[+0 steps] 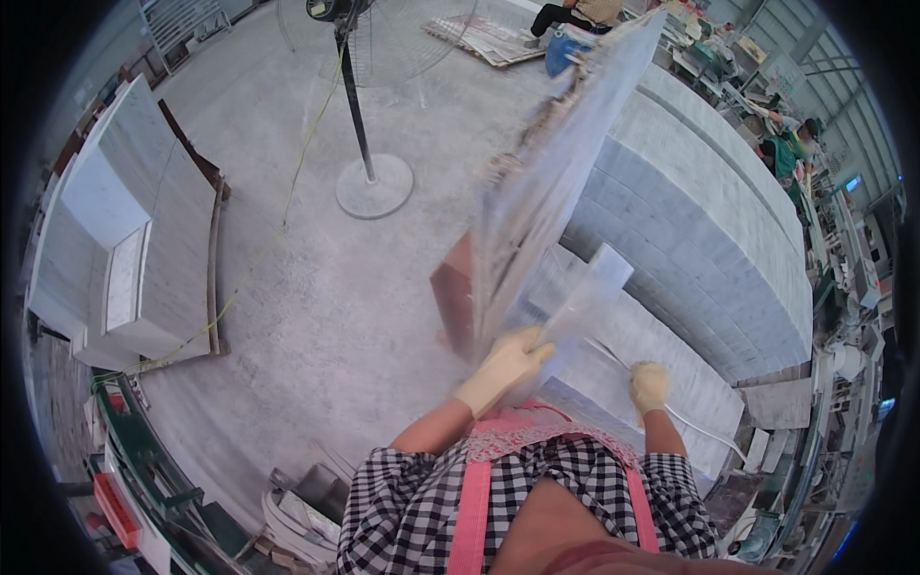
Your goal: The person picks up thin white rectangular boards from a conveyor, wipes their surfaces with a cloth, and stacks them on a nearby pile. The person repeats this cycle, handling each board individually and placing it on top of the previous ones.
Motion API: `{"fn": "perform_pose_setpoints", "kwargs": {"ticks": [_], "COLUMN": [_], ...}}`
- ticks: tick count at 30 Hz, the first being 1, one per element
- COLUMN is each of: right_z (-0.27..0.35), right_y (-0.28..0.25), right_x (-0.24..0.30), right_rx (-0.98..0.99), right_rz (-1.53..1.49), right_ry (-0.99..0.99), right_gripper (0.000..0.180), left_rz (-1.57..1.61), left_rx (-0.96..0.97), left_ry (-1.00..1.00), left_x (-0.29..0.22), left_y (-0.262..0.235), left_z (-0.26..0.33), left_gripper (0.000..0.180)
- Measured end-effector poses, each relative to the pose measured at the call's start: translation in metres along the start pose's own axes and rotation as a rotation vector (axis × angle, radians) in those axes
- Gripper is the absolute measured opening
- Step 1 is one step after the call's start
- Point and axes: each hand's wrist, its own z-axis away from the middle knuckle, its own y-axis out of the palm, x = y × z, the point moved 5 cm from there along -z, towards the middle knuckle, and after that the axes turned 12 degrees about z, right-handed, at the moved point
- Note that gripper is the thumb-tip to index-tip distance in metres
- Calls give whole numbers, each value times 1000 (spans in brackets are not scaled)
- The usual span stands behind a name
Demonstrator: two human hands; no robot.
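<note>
My left hand [510,366], in a cream glove, is closed around a pale, flat strip [606,276], smeared by motion and probably stone. Just beyond it a large grey-white slab [565,182] stands on edge, its rough brown side facing left. My right hand [650,385], gloved too, makes a fist over a low pale stone block [695,388]. A thin white cord-like strip [704,433] shows on both sides of that fist and seems to pass through it; the fingers hide the grip itself.
Stacked grey-white blocks [700,240] rise at the right. A pedestal fan [374,187] stands ahead, its yellow cable crossing the floor. Pale slabs [163,249] rest on a pallet at left. Offcuts [302,513] lie near my left side. Two other people are farther back.
</note>
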Motion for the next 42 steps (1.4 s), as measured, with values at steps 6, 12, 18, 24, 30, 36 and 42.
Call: {"fn": "perform_pose_setpoints", "kwargs": {"ticks": [6, 12, 18, 24, 30, 36, 42], "right_z": [19, 14, 21, 29, 37, 43, 80], "right_y": [36, 26, 3, 7, 8, -45, -82], "right_x": [5, 6, 21, 28, 17, 32, 10], "right_rx": [-62, -199, -102, -143, -130, 25, 112], "right_rz": [-488, -487, -367, -403, -968, -399, -368], "right_ry": [35, 10, -70, -125, 94, -49, -45], "right_gripper": [23, 18, 14, 16, 19, 19, 16], "left_rz": [143, 327, 141, 163, 224, 199, 189], "left_rx": [-172, -337, -543, -571, -450, -288, -183], "left_ry": [-77, -96, -177, -143, -66, -92, -40], "left_x": [3, -16, -23, -13, -3, -9, -26], "left_y": [12, 10, 6, 13, 9, 6, 22], "left_z": [10, 34, 57, 61, 55, 35, 46], "left_gripper": [35, 25, 27, 25, 29, 32, 25]}}
